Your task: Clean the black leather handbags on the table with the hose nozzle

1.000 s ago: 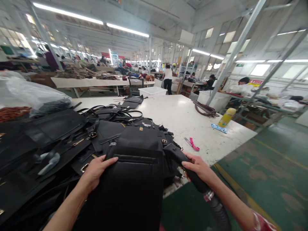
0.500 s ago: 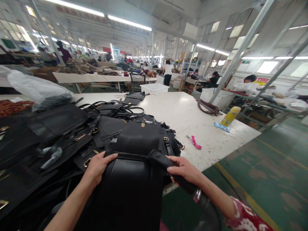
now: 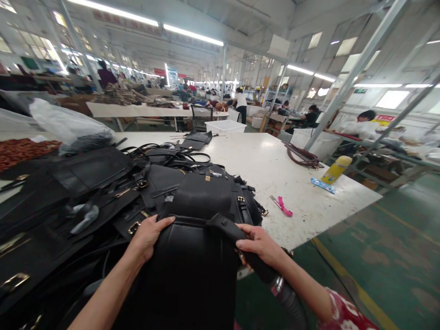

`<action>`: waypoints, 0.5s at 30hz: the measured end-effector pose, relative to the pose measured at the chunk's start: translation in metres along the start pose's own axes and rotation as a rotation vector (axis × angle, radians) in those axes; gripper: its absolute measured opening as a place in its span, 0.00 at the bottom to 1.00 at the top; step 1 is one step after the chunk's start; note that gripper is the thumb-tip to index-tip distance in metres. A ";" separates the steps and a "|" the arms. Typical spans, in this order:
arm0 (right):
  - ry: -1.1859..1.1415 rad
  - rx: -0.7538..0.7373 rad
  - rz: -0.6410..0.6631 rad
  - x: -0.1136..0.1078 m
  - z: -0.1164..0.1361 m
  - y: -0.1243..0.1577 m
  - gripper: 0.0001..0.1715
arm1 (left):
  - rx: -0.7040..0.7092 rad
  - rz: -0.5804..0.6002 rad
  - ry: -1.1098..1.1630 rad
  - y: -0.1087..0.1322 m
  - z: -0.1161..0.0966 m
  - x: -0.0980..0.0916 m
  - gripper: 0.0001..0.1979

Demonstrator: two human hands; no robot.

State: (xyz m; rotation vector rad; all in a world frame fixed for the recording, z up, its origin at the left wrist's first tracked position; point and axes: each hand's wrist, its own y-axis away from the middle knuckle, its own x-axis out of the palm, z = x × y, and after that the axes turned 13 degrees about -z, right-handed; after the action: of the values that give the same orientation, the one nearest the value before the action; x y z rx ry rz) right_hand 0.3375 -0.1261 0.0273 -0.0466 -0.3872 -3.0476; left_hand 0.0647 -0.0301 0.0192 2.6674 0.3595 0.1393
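A black leather bag [image 3: 185,270] is in front of me at the table's near edge. My left hand [image 3: 151,236] grips its left upper edge, thumb lying along the top seam. My right hand [image 3: 256,245] is wrapped round a black hose nozzle [image 3: 222,227], whose flat end rests at the bag's upper right edge; I cannot tell whether it touches. From the nozzle a ribbed hose [image 3: 292,300] curves down beside the bag. Just beyond lies another black bag [image 3: 202,192] with a small gold clasp, on a heap of similar bags with straps and gold buckles.
On the white table [image 3: 240,151] are pink-handled snippers [image 3: 283,207], a blue packet [image 3: 323,185], a yellow bottle [image 3: 337,169] and coiled brown straps [image 3: 302,156]. A clear plastic bag [image 3: 75,126] stands far left. A white bin [image 3: 225,127] and several people are beyond.
The view has turned slightly left, so the surroundings sit further right. The nozzle's end has shifted slightly left along the bag's top edge. Both hands keep their hold.
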 end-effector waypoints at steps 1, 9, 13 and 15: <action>0.006 -0.024 -0.014 0.006 0.002 -0.003 0.32 | 0.000 0.008 -0.001 0.001 0.000 0.000 0.13; 0.012 -0.049 0.218 0.050 0.030 -0.019 0.30 | 0.065 0.042 0.038 -0.006 0.008 -0.003 0.13; 0.050 -0.061 0.231 0.058 0.038 -0.029 0.29 | 0.073 0.023 0.098 -0.008 0.013 -0.004 0.13; 0.076 -0.039 0.239 0.056 0.039 -0.028 0.29 | 0.074 0.036 0.109 -0.007 0.013 -0.004 0.13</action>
State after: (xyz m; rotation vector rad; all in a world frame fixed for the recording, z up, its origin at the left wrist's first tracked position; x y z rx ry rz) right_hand 0.2802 -0.0925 0.0604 0.0200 -0.2939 -2.8109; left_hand 0.0617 -0.0307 0.0041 2.7472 0.3577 0.2886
